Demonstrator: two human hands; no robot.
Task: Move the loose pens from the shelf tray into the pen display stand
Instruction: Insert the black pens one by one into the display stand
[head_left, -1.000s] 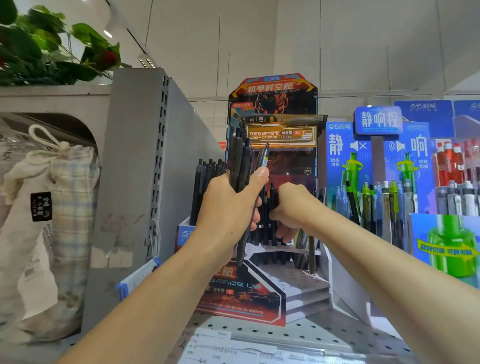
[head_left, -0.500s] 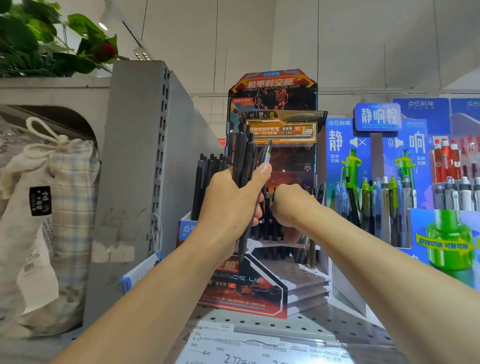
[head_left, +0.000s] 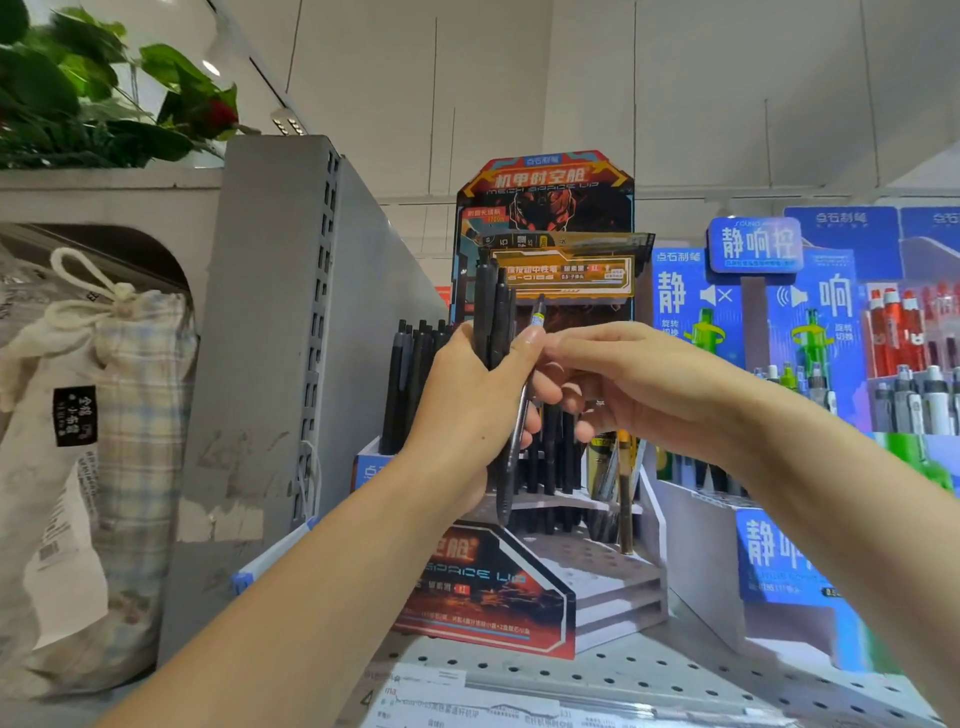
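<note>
Right hand (head_left: 631, 387) lifted from display stand (head_left: 524, 566), fingers loosely spread, reaching for next pen; left hand (head_left: 475, 410) grips bundle of pens (head_left: 493, 317) upright as supply.

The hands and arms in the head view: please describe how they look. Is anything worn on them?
Both arms are bare as far as the view shows, with no sleeves visible. The left hand and the right hand wear no gloves, and no rings, watch or bracelet can be seen. The fingernails look short and unpainted.
</note>
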